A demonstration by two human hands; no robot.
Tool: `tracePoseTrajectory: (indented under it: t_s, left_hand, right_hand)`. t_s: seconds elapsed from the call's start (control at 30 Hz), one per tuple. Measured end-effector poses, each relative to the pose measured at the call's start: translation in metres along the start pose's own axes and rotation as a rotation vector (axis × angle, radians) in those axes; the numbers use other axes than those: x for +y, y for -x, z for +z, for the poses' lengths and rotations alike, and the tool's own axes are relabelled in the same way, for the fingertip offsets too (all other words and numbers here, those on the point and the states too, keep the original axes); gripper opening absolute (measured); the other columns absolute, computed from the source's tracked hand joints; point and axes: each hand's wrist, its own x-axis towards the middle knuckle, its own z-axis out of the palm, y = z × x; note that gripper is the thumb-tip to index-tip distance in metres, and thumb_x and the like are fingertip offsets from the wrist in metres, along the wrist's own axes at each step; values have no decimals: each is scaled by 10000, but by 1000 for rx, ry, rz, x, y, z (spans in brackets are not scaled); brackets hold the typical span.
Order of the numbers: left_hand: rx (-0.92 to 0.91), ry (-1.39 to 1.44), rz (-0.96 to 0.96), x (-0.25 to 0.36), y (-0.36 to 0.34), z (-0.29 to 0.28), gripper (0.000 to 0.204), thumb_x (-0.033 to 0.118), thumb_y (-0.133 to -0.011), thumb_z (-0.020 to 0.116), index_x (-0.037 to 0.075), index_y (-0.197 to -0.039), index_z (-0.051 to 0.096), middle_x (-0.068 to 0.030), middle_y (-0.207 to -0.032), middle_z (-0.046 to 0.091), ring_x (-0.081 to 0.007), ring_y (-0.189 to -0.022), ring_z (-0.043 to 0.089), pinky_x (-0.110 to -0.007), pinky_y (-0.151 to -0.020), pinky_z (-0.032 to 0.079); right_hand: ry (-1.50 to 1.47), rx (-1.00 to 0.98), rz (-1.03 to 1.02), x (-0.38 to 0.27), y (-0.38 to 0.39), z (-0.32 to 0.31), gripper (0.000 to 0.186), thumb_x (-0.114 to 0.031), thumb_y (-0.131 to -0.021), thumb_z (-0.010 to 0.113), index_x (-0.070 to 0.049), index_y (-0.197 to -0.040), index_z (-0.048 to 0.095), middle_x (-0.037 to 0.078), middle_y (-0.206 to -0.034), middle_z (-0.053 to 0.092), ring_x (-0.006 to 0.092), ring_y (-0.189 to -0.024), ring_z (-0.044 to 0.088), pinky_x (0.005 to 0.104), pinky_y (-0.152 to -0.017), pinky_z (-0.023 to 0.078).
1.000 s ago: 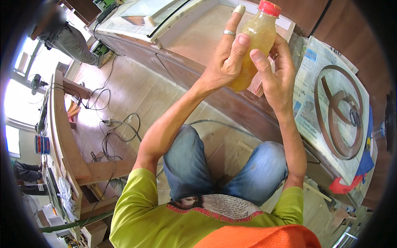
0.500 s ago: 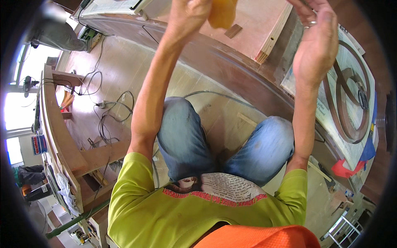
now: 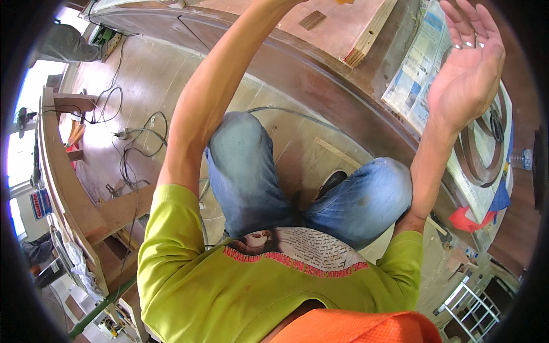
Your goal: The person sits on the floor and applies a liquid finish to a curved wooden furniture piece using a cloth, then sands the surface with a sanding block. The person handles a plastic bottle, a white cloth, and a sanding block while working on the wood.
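Observation:
My left arm (image 3: 217, 97) reaches up past the top edge of the picture, so its hand is hidden. Only an orange sliver of the bottle of yellow liquid (image 3: 343, 2) shows at that edge. My right hand (image 3: 466, 66) is raised at the upper right with the palm showing and the fingers apart, rings on two of them, and it holds nothing. It hovers above newspaper (image 3: 417, 63) spread on a dark wooden bench (image 3: 320, 74). I sit with my knees in blue jeans (image 3: 246, 166) under the bench edge.
A curved dark wooden ring (image 3: 477, 154) lies on the newspaper. A plywood board (image 3: 366, 34) rests on the bench. Red cloth (image 3: 466, 220) hangs at the right. Cables (image 3: 134, 148) trail on the floor beside a curved wooden frame (image 3: 63, 177). Another person's leg (image 3: 68, 43) is at upper left.
Both arms have risen. The bottle and my left hand have gone up out of the picture, and my right hand has let go of it and spread.

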Motion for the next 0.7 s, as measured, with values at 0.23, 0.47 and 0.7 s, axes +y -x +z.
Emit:
tracePoseTrajectory:
  t_s: [0.23, 0.47, 0.7]
  left_hand:
    - [-13, -195, 78, -54, -46, 25, 1115, 123, -872, 826, 2, -1623, 10, -193, -1230, 572, -260, -1033, 667, -373, -852, 585]
    - [-93, -255, 70, -115, -18, 20, 1164, 0, -824, 803, 54, -1636, -28, -162, -1066, 614, -251, -914, 663, -377, -778, 572]
    - [-161, -240, -164, -59, -1, 25, 1208, 4, -829, 802, 67, -1632, -99, -174, -1095, 620, -256, -880, 662, -381, -756, 575]
  right_hand:
    - [211, 17, -43, 6, -8, -35, 578, -408, -1077, 432, 94, -1354, 500, 304, -1289, 598, 418, -1179, 629, 509, -1113, 409]
    - [222, -40, -17, 4, -2, -31, 606, -426, -1081, 427, 90, -1393, 475, 303, -1307, 589, 415, -1196, 623, 513, -1121, 409]
    - [267, -80, 20, 2, 0, -30, 548, -357, -1093, 383, 76, -1419, 466, 292, -1357, 565, 399, -1207, 616, 509, -1138, 383]
